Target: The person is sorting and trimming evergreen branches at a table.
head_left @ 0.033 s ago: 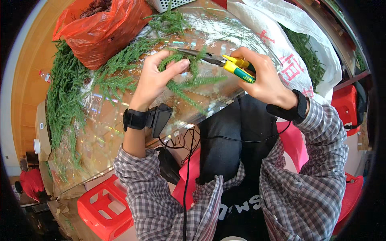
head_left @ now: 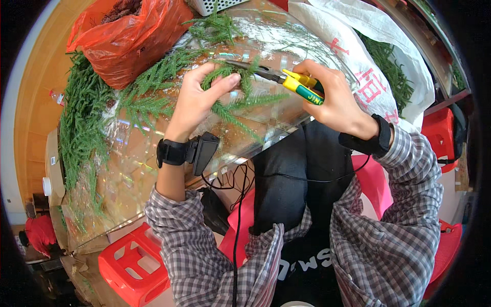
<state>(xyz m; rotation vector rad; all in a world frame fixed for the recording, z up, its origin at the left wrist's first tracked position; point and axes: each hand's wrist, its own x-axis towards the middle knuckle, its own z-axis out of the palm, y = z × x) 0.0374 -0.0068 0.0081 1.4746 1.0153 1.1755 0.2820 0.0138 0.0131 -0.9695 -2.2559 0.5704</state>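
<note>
My left hand [head_left: 197, 102] pinches a green artificial pine sprig [head_left: 248, 87] between thumb and fingers, above the near part of the table. Its side twigs stick out to the right and toward me. In my right hand [head_left: 337, 100] is a pair of long-nose pliers [head_left: 303, 88] with yellow and green handles. The dark jaws point left and lie across the top of the sprig, close to my left fingertips. Needles partly hide the jaw tips, so I cannot tell what they grip.
A clear sheet covers the table [head_left: 138, 179]. Pine branches [head_left: 82, 112] pile along its left side, beside a red plastic bag [head_left: 133, 46]. A white basket [head_left: 217, 5] stands at the back. To the right is a white sack [head_left: 358, 61] with greenery; a red stool [head_left: 135, 263] sits lower left.
</note>
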